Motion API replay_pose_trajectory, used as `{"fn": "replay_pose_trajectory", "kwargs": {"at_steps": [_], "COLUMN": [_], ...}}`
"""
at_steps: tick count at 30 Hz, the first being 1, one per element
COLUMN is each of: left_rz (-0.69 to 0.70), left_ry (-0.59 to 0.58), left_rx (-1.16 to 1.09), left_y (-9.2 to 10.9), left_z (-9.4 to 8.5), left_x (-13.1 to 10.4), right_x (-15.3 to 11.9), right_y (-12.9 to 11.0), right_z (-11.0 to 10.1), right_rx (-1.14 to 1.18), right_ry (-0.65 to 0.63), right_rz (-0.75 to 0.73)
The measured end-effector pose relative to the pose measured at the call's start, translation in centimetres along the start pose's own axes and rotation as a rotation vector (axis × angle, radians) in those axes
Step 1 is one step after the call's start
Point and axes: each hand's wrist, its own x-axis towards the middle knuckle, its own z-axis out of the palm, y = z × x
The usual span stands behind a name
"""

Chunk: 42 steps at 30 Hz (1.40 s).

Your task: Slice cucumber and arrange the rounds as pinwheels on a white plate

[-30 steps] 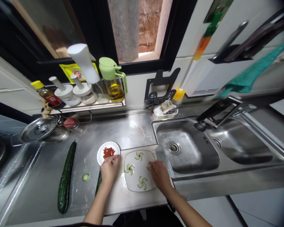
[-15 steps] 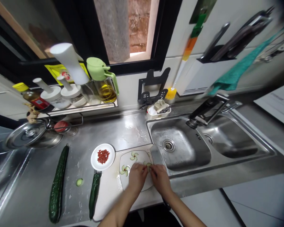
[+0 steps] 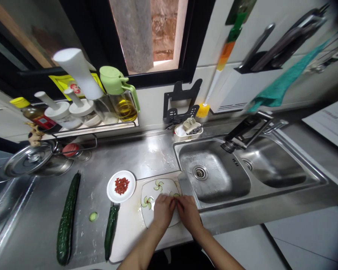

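Over the right part of a squarish white plate (image 3: 150,216), my left hand (image 3: 163,210) and my right hand (image 3: 188,212) meet at the fingertips. Both are closed in a pinch, and what lies between the fingers is too small to make out. Curved green slices form a pinwheel (image 3: 158,185) near the plate's far edge and another (image 3: 147,203) at its left, each with a red centre. More green slices (image 3: 174,194) show just beyond my fingertips. The plate rests on a pale cutting board (image 3: 129,232). A small white dish (image 3: 110,188) holds red berries (image 3: 121,185).
A cut cucumber (image 3: 111,232) lies at the board's left edge, with a cucumber end (image 3: 93,216) and a long cucumber (image 3: 68,221) farther left. The sink (image 3: 214,168) and faucet (image 3: 243,131) are at right. Bottles line a rack (image 3: 101,129) behind.
My right hand has shifted slightly left, and its fingertips are now closer to those of my left hand. The whole view has moved a little.
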Motion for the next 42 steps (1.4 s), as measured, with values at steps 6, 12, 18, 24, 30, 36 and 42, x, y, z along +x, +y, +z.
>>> {"fn": "replay_pose_trajectory", "kwargs": {"at_steps": [6, 12, 18, 24, 30, 36, 42], "left_rz": [-0.027, -0.022, 0.001, -0.062, -0.354, -0.636, -0.677], "left_ry": [-0.058, -0.049, 0.019, 0.123, 0.199, 0.189, 0.118], "left_rx": [-0.005, -0.024, -0.060, -0.053, 0.093, 0.232, 0.283], "left_y": [-0.1, -0.2, -0.8, -3.8, -9.3, -12.9, -14.1], "left_z": [-0.2, -0.6, -2.3, -5.8, -9.9, -12.6, -12.7], "left_x": [0.1, 0.1, -0.2, -1.2, -2.0, -2.0, -2.4], "right_x": [0.2, 0.2, 0.1, 0.2, 0.5, 0.5, 0.4], "right_y": [0.0, 0.0, 0.4, 0.1, -1.0, -1.8, -2.3], "right_z": [0.2, 0.1, 0.1, -0.5, -0.2, 0.7, 0.9], "right_rx": [-0.026, -0.035, -0.029, -0.001, 0.013, 0.030, 0.013], "right_ry": [-0.029, -0.034, -0.001, 0.025, 0.009, 0.017, 0.005], "right_rz": [0.009, 0.012, 0.012, -0.008, -0.027, -0.083, -0.089]}}
